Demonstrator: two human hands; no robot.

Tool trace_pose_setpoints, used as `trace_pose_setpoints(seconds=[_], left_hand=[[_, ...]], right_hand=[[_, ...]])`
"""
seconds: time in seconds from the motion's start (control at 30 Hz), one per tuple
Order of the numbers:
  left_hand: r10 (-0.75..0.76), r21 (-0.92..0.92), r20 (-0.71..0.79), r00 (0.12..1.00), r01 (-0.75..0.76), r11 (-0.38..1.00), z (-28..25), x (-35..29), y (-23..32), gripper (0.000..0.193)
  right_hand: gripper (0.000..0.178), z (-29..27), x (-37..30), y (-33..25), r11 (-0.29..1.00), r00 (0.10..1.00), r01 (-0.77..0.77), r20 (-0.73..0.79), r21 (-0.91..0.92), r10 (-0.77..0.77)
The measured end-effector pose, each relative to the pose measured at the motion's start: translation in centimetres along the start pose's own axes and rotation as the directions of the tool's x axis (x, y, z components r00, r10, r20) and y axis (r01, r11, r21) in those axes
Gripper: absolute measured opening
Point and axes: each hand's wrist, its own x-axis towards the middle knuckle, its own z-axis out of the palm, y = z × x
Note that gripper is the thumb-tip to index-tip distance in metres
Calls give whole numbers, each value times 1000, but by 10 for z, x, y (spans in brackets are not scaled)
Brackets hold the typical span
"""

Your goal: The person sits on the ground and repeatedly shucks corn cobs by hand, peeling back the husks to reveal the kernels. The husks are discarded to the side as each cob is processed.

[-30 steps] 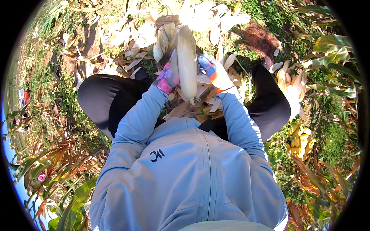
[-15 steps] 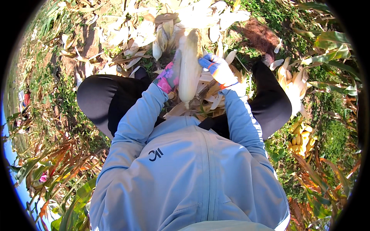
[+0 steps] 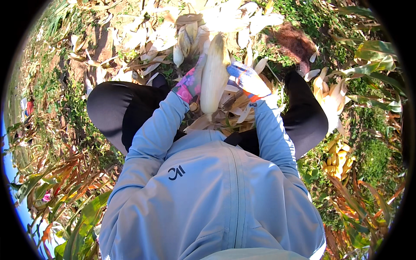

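Observation:
An ear of corn (image 3: 213,82) in its pale husk stands nearly upright before my lap, its brownish-green tip pointing away from me. My left hand (image 3: 190,85), in a grey glove with pink flowers, is wrapped around its left side; most of those fingers are hidden behind the ear. On the other side, my right hand (image 3: 248,80) wears a blue and orange glove. Its fingers are bent together and press against the husk near the tip. Whether they also pinch a loose husk edge is hard to see.
Dry husks (image 3: 242,106) lie between my bent legs and spread out ahead in bright sun. Reddish-brown corn silk (image 3: 294,41) is heaped at the far right. Husked yellow ears (image 3: 339,159) are piled beyond my right knee. Corn leaves (image 3: 375,65) edge the right side.
The ear has shifted very slightly, its tip leaning a little to the right. My right hand has moved slightly right and down, its fingers still at the husk.

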Motion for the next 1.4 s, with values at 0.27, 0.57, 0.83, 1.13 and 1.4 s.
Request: trace_pose_setpoints(seconds=[0.27,0.57,0.83,1.13,1.4], left_hand=[[-3,12,-10,1000,3,1000,1,-5,2,53],[-22,45,-22,1000,23,999,-4,-1,-1,53],[0,43,6,1000,0,999,2,4,-9,55],[-11,297,-15,1000,15,955,-7,2,5,61],[14,33,17,1000,-15,999,-3,1,0,56]], right_hand=[[26,-4,9,10,462,833,533,342,-709,-435],[22,-6,8,8,633,908,416,255,-652,-334],[21,-2,5,10,694,956,289,167,-659,-240],[34,-3,-4,9,890,982,183,111,-418,-150],[26,-24,3,4,844,972,178,223,-505,-72]])
